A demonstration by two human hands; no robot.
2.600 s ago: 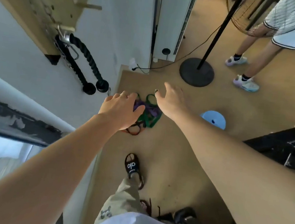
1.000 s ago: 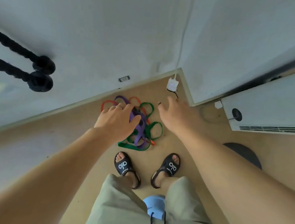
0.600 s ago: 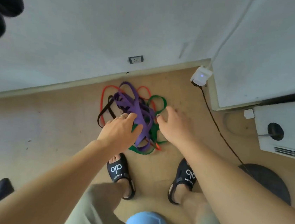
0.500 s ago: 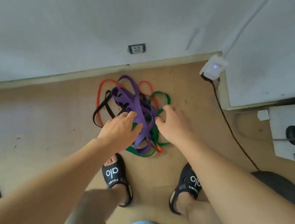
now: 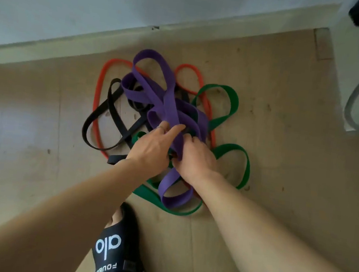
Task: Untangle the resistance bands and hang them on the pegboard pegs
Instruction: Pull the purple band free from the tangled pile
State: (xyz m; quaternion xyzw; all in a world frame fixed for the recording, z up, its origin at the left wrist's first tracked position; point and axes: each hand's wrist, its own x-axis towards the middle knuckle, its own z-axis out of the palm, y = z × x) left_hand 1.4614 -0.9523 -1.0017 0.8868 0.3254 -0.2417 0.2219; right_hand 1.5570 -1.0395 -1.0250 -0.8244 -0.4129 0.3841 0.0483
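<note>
Four bands in a knot, both hands in it

Four bands lie tangled on the floor [image 5: 280, 84] near the baseboard [image 5: 72, 45] — a purple band [image 5: 168, 103] on top, over a green band [image 5: 234, 101], a red band [image 5: 99, 86] and a black band [image 5: 110, 103]. The left hand [image 5: 152, 150] and right hand [image 5: 196, 158] meet at the middle of the heap, fingers curled round the purple band — it runs up between them. Below, a black sandal [image 5: 114, 251] stands on the floor.

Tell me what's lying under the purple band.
Under the purple band show the black band, red band and green band. The hands cover the crossings at the middle.
</note>
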